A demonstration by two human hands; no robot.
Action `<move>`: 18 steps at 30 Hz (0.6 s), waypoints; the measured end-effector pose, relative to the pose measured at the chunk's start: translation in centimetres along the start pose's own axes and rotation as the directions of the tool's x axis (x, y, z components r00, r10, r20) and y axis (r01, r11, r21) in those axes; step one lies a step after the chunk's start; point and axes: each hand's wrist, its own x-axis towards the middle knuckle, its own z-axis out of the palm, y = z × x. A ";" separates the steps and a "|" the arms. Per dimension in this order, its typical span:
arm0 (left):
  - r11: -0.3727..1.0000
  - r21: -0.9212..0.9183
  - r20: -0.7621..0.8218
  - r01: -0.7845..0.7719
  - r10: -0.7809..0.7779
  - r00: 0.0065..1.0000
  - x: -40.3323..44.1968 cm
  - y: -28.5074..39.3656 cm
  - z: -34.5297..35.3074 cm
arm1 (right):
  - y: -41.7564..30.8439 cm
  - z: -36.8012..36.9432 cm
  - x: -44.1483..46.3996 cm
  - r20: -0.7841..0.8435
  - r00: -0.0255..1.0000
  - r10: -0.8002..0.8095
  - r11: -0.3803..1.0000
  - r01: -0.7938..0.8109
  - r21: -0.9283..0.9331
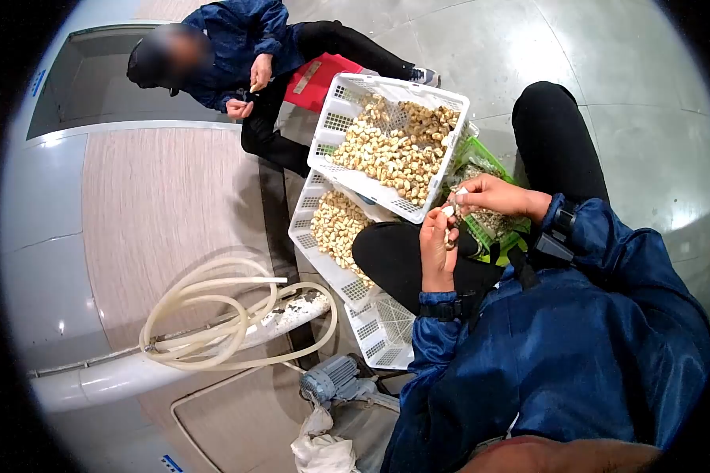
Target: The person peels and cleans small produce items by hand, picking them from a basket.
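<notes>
Hose [248,281]: looped near the motor [331,381]
Lower crate [361,294]: partly under the upper crate [371,189], both holding mushrooms [398,150]
Left hand [438,243]: closed on a small mushroom piece [448,211]
Right hand [495,196]: fingertips pinched together on something small, white, unclear
Green basket [519,225]: below the right hand

Small tan pieces [394,150], probably mushrooms, heaped loose in two white crates [323,150].
One rounded, whitish piece [448,211] sits in the left hand's [438,244] fingers.
</notes>
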 end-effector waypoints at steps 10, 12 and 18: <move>0.997 -0.067 0.046 0.030 -0.027 0.999 0.0 0.1 0.1 | -0.2 -0.2 -0.2 -0.016 0.997 -0.071 0.980 0.067 -0.185; 0.995 -0.092 0.021 0.048 -0.046 0.999 -0.2 0.3 0.5 | -0.1 0.0 -0.1 -0.044 0.999 0.011 1.000 -0.011 0.019; 0.994 -0.087 -0.032 0.060 -0.063 0.998 0.0 0.3 0.7 | -0.8 0.2 -0.5 0.024 0.937 -0.348 0.832 0.321 -0.452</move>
